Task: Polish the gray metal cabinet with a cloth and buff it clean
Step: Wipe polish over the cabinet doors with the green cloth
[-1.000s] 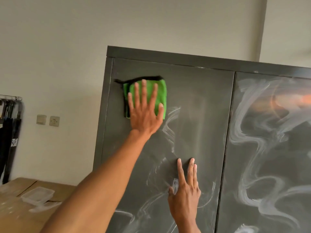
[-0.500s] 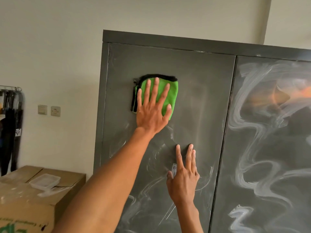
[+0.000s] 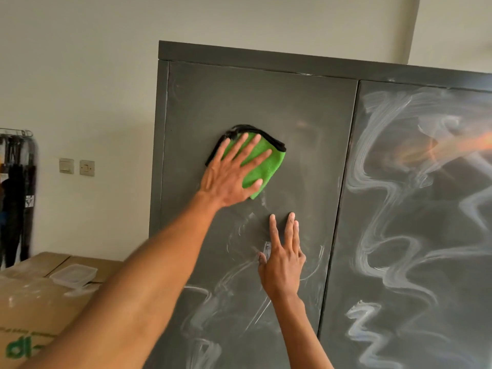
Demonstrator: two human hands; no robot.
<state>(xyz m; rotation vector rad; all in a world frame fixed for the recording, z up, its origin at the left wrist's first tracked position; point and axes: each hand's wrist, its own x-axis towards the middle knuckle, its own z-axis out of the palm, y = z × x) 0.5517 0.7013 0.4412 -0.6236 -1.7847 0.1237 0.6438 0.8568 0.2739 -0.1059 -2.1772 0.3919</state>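
Cabinet (image 3: 266, 102): dark matte gray, both doors. Right door (image 3: 412, 209) carries wavy white swirl streaks plus an orange glare patch up top; left door shows fainter white smears low down. Cloth (image 3: 263, 166): bright green, black edging. Cardboard box (image 3: 32, 310) left of cabinet: tan, green print. Wall (image 3: 80, 75): off-white.

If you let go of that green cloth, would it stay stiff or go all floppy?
Probably floppy: the green cloth looks soft and folded, with its black edge curling round the corner. It likely weighs very little, since one flat left hand pins it against the cabinet door. With nothing else holding it there, it would probably slide down and drop.
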